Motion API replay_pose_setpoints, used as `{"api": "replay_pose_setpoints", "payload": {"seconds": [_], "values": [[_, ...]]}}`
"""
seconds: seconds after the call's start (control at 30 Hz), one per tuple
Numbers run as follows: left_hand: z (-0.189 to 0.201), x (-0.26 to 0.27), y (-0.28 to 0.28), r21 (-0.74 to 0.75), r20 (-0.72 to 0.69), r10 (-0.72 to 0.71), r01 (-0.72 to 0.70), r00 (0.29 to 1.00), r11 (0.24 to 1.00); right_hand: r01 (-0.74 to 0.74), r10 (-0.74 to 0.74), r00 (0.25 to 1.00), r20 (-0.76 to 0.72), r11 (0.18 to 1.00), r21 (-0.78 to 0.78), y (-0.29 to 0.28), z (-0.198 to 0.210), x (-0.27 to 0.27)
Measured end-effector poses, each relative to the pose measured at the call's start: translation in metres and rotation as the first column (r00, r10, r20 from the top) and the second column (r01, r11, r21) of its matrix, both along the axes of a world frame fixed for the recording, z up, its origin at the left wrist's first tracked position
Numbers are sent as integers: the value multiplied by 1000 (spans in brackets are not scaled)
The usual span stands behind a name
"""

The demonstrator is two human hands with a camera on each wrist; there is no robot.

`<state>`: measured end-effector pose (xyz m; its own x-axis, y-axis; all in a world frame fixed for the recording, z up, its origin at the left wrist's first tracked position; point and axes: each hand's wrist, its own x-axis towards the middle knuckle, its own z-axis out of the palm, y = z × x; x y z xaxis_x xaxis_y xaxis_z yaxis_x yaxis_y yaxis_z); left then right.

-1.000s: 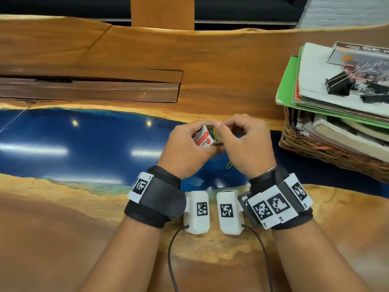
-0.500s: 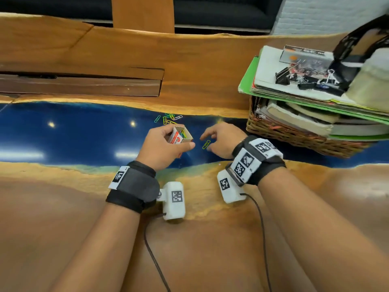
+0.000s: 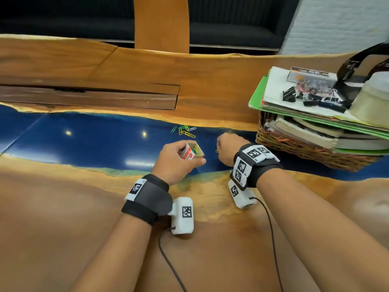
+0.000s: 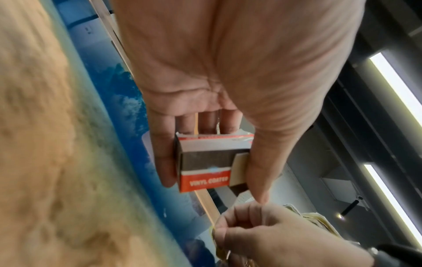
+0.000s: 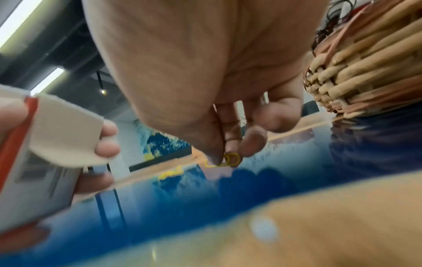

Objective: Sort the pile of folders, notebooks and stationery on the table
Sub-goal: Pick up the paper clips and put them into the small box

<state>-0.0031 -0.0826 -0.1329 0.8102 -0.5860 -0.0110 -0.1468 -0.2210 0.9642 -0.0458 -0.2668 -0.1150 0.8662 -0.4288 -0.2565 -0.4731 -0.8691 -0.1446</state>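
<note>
From the head view, the left hand (image 3: 175, 160) is gripping a small paperclip box (image 3: 192, 151), open end up, over the blue strip of the tabletop (image 3: 84, 140). Just right of the box, the right hand (image 3: 228, 148) is curling down onto the tabletop. Loose paperclips (image 3: 185, 130) are lying beyond the box; a wicker basket (image 3: 305, 150) stacked with folders (image 3: 315, 114) is sitting well right of it.

In the left wrist view, fingers and thumb are clamping the box (image 4: 210, 162) by its sides.

In the right wrist view, the right hand's fingertips (image 5: 253, 144) are pinching a yellow paperclip (image 5: 230, 159) against the tabletop, right of the box.
</note>
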Motion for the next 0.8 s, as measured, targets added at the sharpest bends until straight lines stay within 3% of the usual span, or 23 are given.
{"api": "replay_pose_setpoints", "payload": {"seconds": [0.1, 0.17, 0.23, 0.3, 0.37, 0.53, 0.8], "values": [[2, 2, -3, -33, -47, -19, 17, 999, 999, 4, -56, 971, 234, 976, 218, -3, 3, 6], [2, 7, -7, -39, -49, -10, 8, 999, 999, -27, -211, 881, 424, 871, 490, 4, 8, 7], [2, 15, -12, -30, -27, 6, -7, 1000, 1000, -101, -365, 772, 521, 738, 667, 15, 16, 6], [2, 23, -17, -24, -13, 17, -17, 1000, 1000, -152, -460, 693, 555, 659, 736, 23, 20, 8], [3, 30, -20, -18, 7, 10, -10, 1000, 1000, -179, -498, 647, 577, 637, 750, 26, 18, 9], [5, 43, -29, -13, 73, -15, 16, 997, 1000, -142, -472, 560, 681, 755, 640, 23, -2, 16], [8, 64, -47, -19, 137, -14, 17, 990, 1000, -140, -378, 433, 818, 869, 475, 12, -10, 30]]}}
